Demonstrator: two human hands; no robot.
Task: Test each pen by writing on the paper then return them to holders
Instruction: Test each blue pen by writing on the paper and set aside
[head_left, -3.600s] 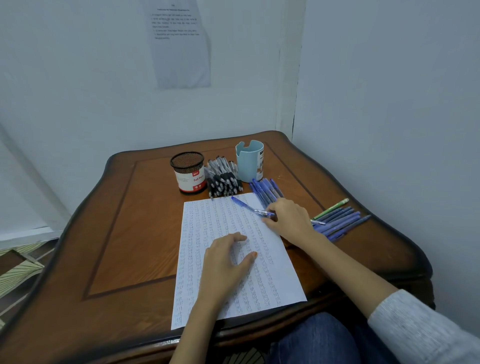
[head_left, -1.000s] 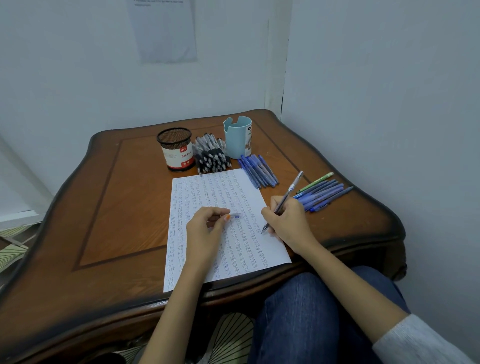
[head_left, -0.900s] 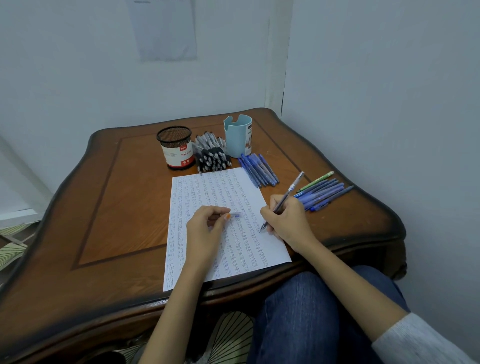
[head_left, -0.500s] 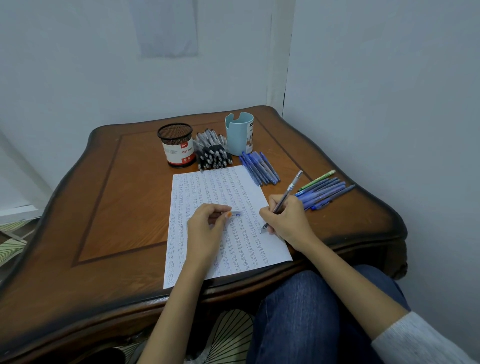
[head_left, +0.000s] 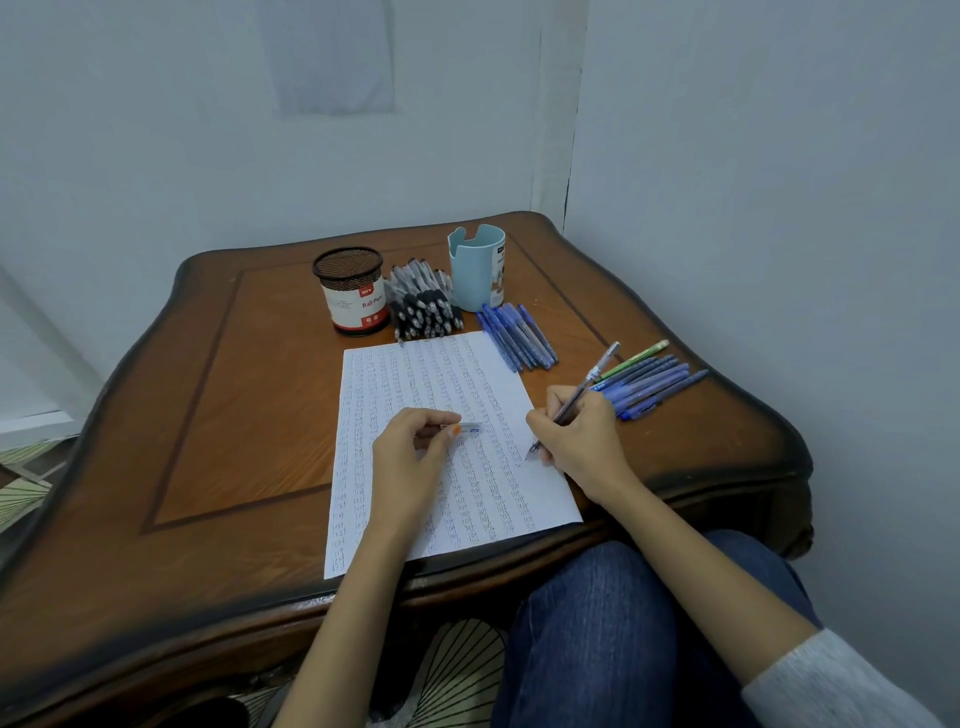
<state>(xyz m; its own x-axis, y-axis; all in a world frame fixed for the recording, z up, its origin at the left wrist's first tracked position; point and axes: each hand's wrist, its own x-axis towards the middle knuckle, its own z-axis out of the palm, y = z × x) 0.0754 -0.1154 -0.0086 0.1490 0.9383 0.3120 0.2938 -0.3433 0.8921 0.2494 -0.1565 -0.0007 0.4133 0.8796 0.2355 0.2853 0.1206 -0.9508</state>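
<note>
A white paper (head_left: 415, 379) covered in rows of writing lies on the wooden table (head_left: 249, 395). My right hand (head_left: 582, 441) grips a blue pen (head_left: 587, 387) with its tip touching the paper near the right edge. My left hand (head_left: 410, 457) rests on the paper and pinches the pen cap (head_left: 465, 428). At the back stand a black mesh holder (head_left: 350, 288) and a light blue holder (head_left: 475, 265). Black pens (head_left: 423, 309) lie between them, blue pens (head_left: 519, 335) in front of the blue holder, and more blue pens (head_left: 652, 384) plus a green pen (head_left: 641, 356) lie at the right.
White walls meet in a corner just behind and right of the table. A sheet of paper (head_left: 332, 57) is stuck on the back wall. My knee in blue jeans (head_left: 613, 623) sits under the table's front edge.
3.6 s ago my right hand was picking the blue pen off the table and my left lay flat. Since then the pen was uncapped and set to the paper; over the last second little moved.
</note>
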